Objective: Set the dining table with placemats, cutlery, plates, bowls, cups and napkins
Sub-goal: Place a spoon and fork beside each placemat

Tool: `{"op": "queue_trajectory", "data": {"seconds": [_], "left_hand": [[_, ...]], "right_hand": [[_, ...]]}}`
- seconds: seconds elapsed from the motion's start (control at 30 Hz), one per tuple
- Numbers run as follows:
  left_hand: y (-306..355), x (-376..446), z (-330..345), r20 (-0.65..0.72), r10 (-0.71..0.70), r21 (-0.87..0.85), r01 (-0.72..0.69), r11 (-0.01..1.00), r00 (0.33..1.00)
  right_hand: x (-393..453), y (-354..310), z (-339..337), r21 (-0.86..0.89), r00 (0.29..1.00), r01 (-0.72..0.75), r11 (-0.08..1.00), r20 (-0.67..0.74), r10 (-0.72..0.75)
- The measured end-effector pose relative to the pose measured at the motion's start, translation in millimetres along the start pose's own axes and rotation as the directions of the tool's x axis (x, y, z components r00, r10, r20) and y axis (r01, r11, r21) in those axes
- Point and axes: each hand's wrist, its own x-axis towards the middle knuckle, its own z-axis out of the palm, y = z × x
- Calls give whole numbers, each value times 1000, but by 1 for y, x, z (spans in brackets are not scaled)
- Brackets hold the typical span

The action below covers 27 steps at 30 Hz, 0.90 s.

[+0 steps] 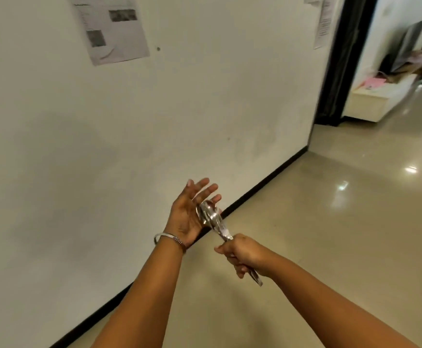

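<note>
A bundle of shiny metal cutlery, spoons among them, is gripped by its handles in my right hand. The bowls of the spoons point up and away and lie against the palm of my left hand. That hand is spread flat with straight fingers, palm turned toward the cutlery, and wears a silver bangle at the wrist. The handle ends stick out below my right fist. No table, plates, cups or napkins are in view.
A white wall with taped paper sheets fills the left. A black skirting strip runs along its foot. Glossy beige floor stretches to the right. A dark door frame opens onto a room with a low white cabinet.
</note>
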Motion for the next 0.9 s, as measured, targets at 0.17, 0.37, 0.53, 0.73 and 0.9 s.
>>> {"op": "queue_trajectory", "data": {"seconds": [0.17, 0.37, 0.53, 0.73, 0.9], "left_hand": [[-20, 116, 50, 87, -168, 362, 126, 924, 982], [-113, 230, 164, 279, -395, 454, 242, 857, 876], [-191, 326, 311, 390, -453, 495, 233, 837, 802], [-260, 424, 457, 521, -485, 499, 210, 841, 703], [-306, 499, 535, 525, -587, 362, 462, 810, 617]], "right_hand": [[30, -8, -79, 65, 985, -92, 994, -141, 100], [36, 9, -214, 243, 914, -67, 968, -375, 157], [12, 35, -383, 291, 833, -35, 956, -520, 189], [-19, 39, -566, 275, 795, -30, 961, -576, 190], [-30, 41, -682, 346, 703, 6, 938, -668, 242]]}}
